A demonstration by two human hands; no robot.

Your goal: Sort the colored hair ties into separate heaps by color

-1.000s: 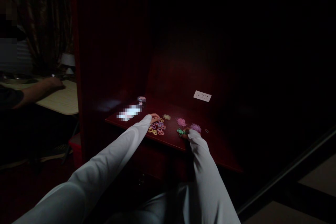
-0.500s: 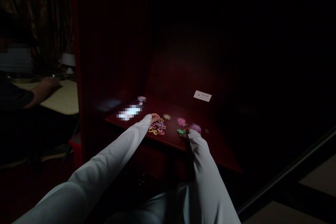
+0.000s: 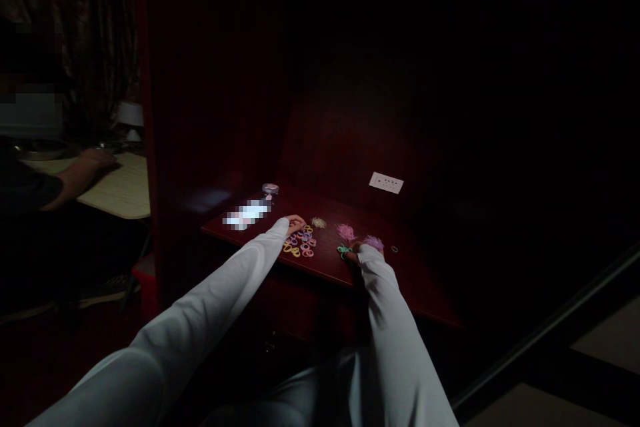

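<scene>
Lying just beyond the right hand (image 3: pixel 355 255): pink pile (image 3: pixel 345 232), purple pile (image 3: pixel 373 240)

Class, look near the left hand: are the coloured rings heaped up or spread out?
Spread out: the coloured rings lie loosely by the left hand, with dark red table showing between many of them.

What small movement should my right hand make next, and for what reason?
Perhaps the right hand should gently spread the green rings: they appear bunched together beside it, whereas the multicoloured rings near the left hand lie more spread out.
</scene>
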